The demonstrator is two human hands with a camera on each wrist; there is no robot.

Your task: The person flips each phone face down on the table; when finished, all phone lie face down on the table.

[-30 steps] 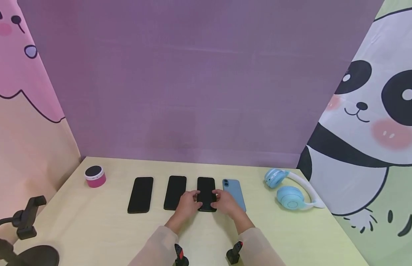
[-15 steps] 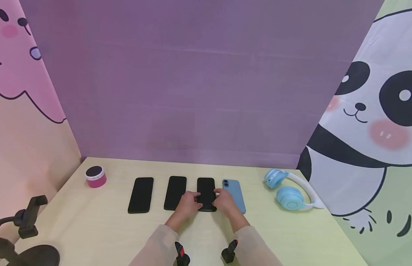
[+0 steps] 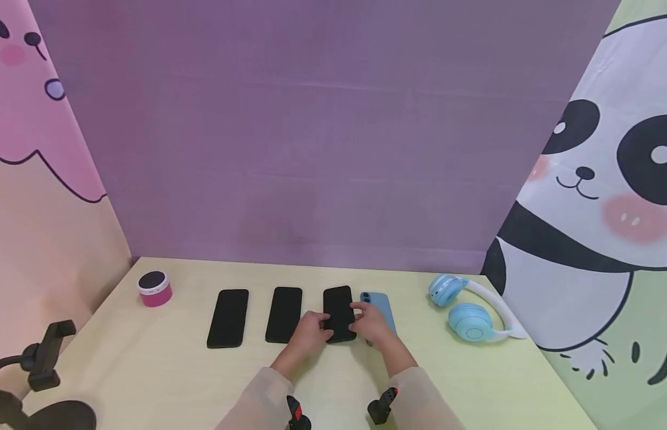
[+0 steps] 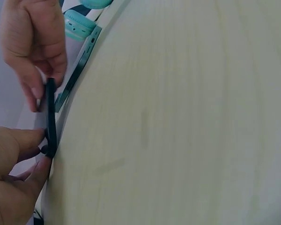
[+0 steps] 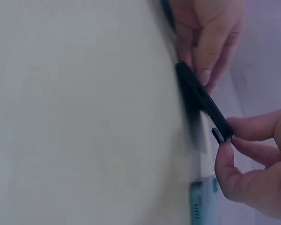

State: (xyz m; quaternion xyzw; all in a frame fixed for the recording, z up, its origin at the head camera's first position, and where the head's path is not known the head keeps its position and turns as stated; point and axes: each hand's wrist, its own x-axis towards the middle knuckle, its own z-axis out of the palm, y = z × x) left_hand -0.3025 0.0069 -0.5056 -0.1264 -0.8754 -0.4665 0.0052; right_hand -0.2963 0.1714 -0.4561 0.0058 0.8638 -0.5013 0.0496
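Note:
A black smartphone [image 3: 339, 312] is held by its two long edges, its dark face up. My left hand [image 3: 310, 333] pinches the left edge, with fingers and thumb either side of the phone's corner in the left wrist view. At the opposite edge, my right hand [image 3: 374, 325] pinches with thumb and fingers. In the right wrist view, the phone [image 5: 203, 98] stands edge-on and slanted above the table, blurred. A small dark flat piece [image 5: 217, 135] juts out by the right thumb; what it is I cannot tell. The right hand partly covers a light blue phone [image 3: 384, 306] lying behind it.
Two more black phones [image 3: 284, 315] lie in a row to the left. Blue and white headphones [image 3: 473, 321] rest at the right. A pink and white round container [image 3: 155, 289] stands back left, and a black stand [image 3: 48, 358] at the near left.
The black phone between the hands has shifted slightly right and turned a little, and now tilts. Both hands have moved slightly right with it. Other objects stay in place.

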